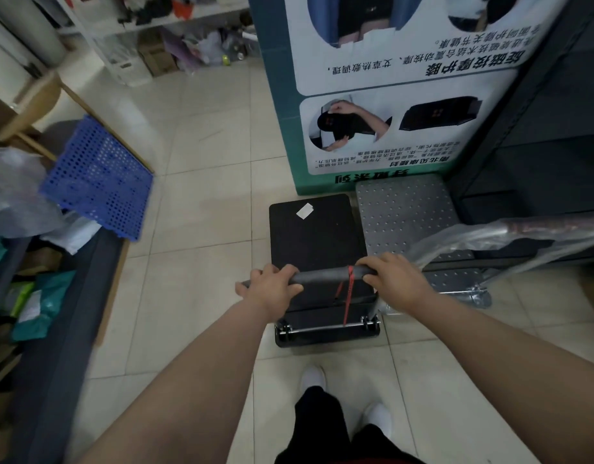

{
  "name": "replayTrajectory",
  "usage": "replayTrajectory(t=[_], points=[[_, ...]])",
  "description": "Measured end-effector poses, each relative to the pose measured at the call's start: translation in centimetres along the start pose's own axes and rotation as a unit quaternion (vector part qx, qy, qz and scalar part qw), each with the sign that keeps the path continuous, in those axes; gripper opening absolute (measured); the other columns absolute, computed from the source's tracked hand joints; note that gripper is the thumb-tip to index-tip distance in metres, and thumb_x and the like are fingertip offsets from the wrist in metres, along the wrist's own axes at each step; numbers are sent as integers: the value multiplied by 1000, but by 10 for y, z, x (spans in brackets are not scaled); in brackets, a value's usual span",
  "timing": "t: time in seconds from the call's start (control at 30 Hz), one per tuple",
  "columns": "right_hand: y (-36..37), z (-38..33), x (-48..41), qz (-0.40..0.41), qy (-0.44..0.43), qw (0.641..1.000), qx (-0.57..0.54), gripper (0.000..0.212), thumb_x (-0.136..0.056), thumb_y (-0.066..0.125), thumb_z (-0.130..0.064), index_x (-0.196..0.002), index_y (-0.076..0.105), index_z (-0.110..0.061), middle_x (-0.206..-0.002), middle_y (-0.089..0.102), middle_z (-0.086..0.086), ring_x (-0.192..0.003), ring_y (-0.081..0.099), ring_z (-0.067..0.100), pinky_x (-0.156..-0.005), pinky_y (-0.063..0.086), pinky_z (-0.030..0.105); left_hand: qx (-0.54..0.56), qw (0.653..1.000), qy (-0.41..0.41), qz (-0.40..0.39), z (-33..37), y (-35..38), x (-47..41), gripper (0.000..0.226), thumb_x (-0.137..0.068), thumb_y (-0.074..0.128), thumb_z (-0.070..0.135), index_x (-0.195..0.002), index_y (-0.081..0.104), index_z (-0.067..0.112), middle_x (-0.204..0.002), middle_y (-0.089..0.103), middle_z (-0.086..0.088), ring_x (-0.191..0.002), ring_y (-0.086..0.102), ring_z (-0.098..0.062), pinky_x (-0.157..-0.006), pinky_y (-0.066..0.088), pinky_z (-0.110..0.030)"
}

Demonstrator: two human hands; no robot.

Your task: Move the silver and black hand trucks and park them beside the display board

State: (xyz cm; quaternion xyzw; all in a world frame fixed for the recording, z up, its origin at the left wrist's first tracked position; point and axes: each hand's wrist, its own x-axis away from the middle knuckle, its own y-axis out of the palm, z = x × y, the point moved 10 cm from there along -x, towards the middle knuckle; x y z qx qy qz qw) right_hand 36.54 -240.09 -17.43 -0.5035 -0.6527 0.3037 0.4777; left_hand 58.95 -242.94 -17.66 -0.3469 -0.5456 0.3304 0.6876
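Note:
The black hand truck (314,234) stands on the tiled floor just ahead of my feet, its flat deck carrying a small white sticker. Its front edge nearly meets the foot of the display board (389,95), a tall teal and white poster panel. My left hand (272,288) and my right hand (394,279) both grip its dark foam handle bar (325,275), which has a red string tied around it. The silver hand truck (406,212) sits close on the right, side by side with the black one, its handle (509,234) wrapped in clear plastic.
A blue perforated plastic panel (99,177) leans at the left over bins of packed goods (37,303). White shelving (148,38) with boxes stands at the back. A dark cabinet (550,128) fills the right side. Open tiled floor (205,155) lies left of the board.

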Motion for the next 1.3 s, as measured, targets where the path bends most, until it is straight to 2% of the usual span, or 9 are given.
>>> replayTrajectory(t=[0.33,0.63,0.77,0.87,0.93,1.03,1.17,1.3], points=[[-6,-15,-44,-24,52,998,-16,35,-95,44,-31,-129,45,-32,-121,54,6,-113,46,26,-96,41,42,-25,999,25,-11,-16,-34,-51,26,-97,35,50,-121,40,42,-123,44,-3,-114,38,-29,-96,28,-59],[-22,5,-60,-55,87,995,-15,39,-96,42,-27,-134,43,-30,-126,50,8,-118,43,27,-101,38,43,-33,998,38,-24,10,-38,-67,27,-98,30,50,-121,37,38,-122,42,-6,-113,36,-32,-92,29,-65],[-25,7,-59,-37,99,994,-28,40,-97,41,-25,-137,41,-28,-129,47,9,-120,41,28,-102,36,41,-34,998,36,-25,14,-38,-71,27,-98,29,50,-121,36,37,-120,42,-7,-113,35,-31,-93,28,-66],[-26,5,-56,0,105,994,-37,45,-98,39,-23,-143,34,-25,-137,41,11,-131,32,29,-110,28,38,-37,998,33,-25,15,-37,-73,27,-98,29,50,-121,36,37,-121,42,-6,-113,35,-31,-93,28,-66],[-24,5,-53,6,116,993,-27,49,-99,37,-24,-147,26,-25,-150,30,10,-143,17,28,-116,20,43,-38,998,34,-21,15,-38,-70,29,-97,29,51,-123,35,37,-122,42,-6,-114,35,-31,-93,29,-66],[-21,6,-45,-13,132,991,-4,55,-98,35,-34,-149,14,-29,-159,11,6,-147,3,27,-117,17,50,-26,998,44,-25,14,-37,-69,37,-95,31,53,-131,31,41,-130,40,-5,-119,33,-30,-95,28,-65],[-28,7,-29,-8,136,991,15,61,-96,38,-42,-149,10,-29,-160,9,5,-147,4,26,-117,17,53,-13,998,55,-17,20,-42,-61,56,-93,37,56,-143,16,43,-147,27,-6,-131,25,-32,-101,25,-66],[-31,5,-6,-1,126,992,23,63,-95,39,-43,-149,11,-27,-160,9,4,-147,5,25,-118,12,52,-20,995,90,37,48,-55,-37,59,-93,41,53,-146,18,37,-150,23,-9,-134,23,-34,-105,25,-64]])
